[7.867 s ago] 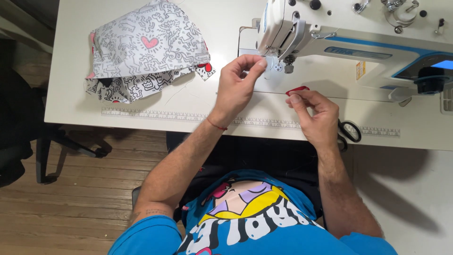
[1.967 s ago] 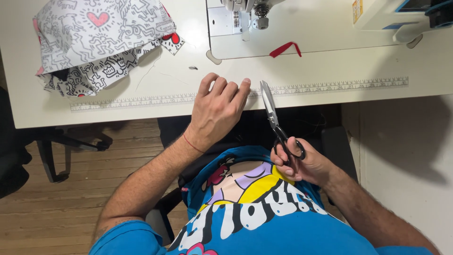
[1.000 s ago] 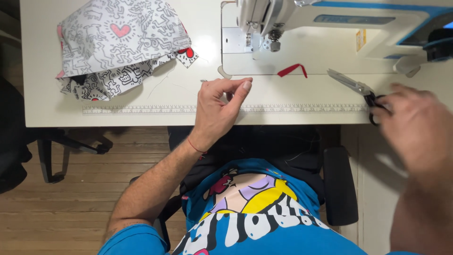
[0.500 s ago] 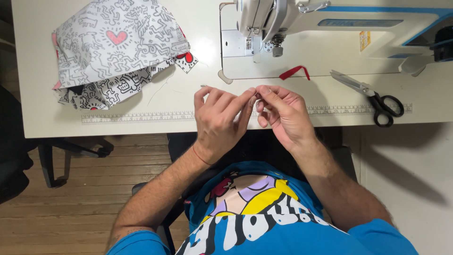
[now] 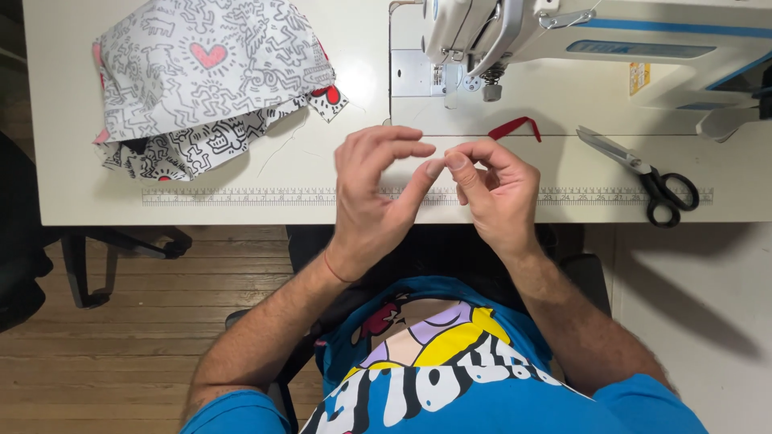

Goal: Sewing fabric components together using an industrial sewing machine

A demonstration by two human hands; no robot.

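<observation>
My left hand [image 5: 371, 197] and my right hand [image 5: 494, 193] meet over the front edge of the white sewing table [image 5: 72, 193]. The left thumb tip touches the pinched right fingertips. Whatever lies between them is too small to make out. A short red ribbon piece [image 5: 515, 127] lies on the table just beyond my right hand. Black-handled scissors [image 5: 643, 175] rest to the right, no hand on them. The white sewing machine [image 5: 515, 32] stands at the back, its needle area above my hands.
A heap of white fabric with black line drawings and red hearts [image 5: 205, 80] lies at the table's left. A ruler strip [image 5: 241, 196] runs along the front edge. Below are a wooden floor and a chair base [image 5: 104, 257].
My right hand held the scissors, laid them down on the table's right side and came back to meet my left hand. The fingertips have drawn closer together.
</observation>
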